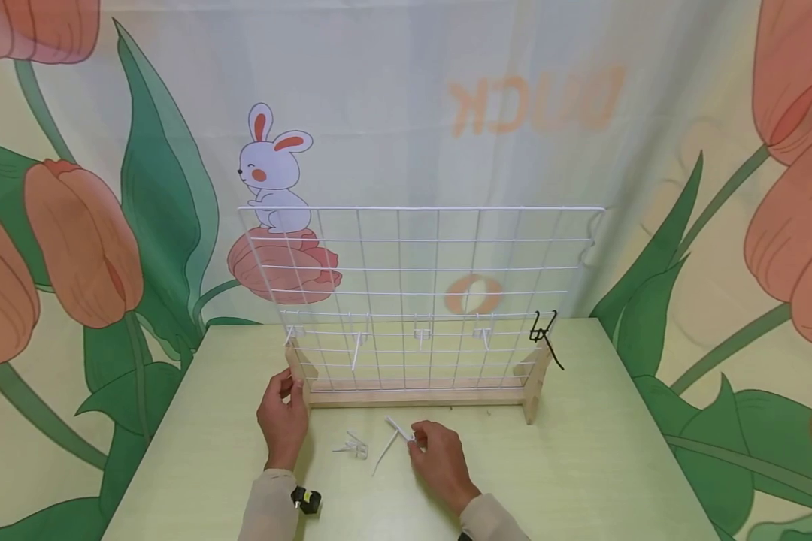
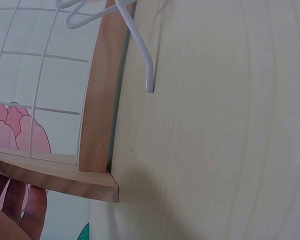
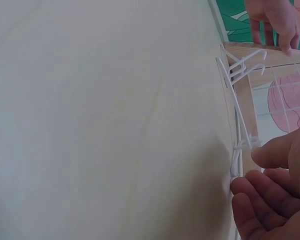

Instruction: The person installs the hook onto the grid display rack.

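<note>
At the left end of a wooden stand [image 1: 416, 397] my left hand [image 1: 284, 421] grips the upright side piece [image 2: 60, 178], thumb on one face and fingers on the other. The stand holds a white wire grid [image 1: 419, 268] upright. In front of it, my right hand [image 1: 443, 460] pinches one end of a white wire hook [image 1: 401, 430] between thumb and fingertips; its long prong [image 3: 238, 107] points away from the hand. Another white hook [image 1: 355, 446] lies on the table between my hands.
Several white hooks [image 1: 359, 340] hang along a lower row of the grid. A black hook [image 1: 543, 336] hangs at its right end. The pale table [image 1: 595, 451] reaches back to a printed curtain [image 1: 392, 98] with tulips and a rabbit.
</note>
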Available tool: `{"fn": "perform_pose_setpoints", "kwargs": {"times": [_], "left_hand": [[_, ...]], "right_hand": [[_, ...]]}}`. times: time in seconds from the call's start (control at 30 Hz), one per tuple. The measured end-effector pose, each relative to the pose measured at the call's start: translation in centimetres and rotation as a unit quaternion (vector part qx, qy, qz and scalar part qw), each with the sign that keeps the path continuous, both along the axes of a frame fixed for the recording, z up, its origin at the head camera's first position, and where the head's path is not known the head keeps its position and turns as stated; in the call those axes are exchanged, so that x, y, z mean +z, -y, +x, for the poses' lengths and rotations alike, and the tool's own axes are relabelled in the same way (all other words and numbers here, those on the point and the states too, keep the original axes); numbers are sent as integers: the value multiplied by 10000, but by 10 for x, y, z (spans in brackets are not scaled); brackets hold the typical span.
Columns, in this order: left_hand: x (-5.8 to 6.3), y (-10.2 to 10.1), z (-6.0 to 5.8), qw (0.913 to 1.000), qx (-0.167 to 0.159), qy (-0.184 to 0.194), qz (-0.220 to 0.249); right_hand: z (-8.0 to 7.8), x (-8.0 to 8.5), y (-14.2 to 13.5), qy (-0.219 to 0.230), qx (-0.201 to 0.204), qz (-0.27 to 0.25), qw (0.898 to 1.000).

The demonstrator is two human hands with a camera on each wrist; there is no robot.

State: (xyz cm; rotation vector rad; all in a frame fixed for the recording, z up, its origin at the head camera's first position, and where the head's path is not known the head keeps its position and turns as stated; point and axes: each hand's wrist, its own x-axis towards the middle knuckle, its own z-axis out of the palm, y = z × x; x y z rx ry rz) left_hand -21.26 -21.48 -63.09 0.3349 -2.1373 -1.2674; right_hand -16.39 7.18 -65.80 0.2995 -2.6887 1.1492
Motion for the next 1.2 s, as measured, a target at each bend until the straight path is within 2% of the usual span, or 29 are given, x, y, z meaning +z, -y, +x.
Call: {"fn": "perform_pose_setpoints", "kwargs": {"times": [0.17, 0.4, 0.73, 0.97, 1.07, 1.2], "left_hand": [[0, 0, 0, 10000, -23, 21, 11], [-4, 0, -2, 10000, 24, -29, -81], [-2, 0, 0, 10000, 4, -23, 3], [-2, 0, 1, 10000, 28, 65, -25], [-1, 0, 1, 10000, 30, 69, -17], [-1, 0, 0, 10000, 5, -27, -31]], "right_hand": [[-1, -1, -3, -30, 110, -9, 9999], [-2, -2, -5, -338, 227, -15, 9992], [-2, 3, -10, -1, 561, -137, 9983], [-2, 2, -12, 24, 747, -199, 9970], [-2, 2, -12, 21, 743, -220, 9970], [0, 4, -13, 238, 576, -280, 9977]]}}
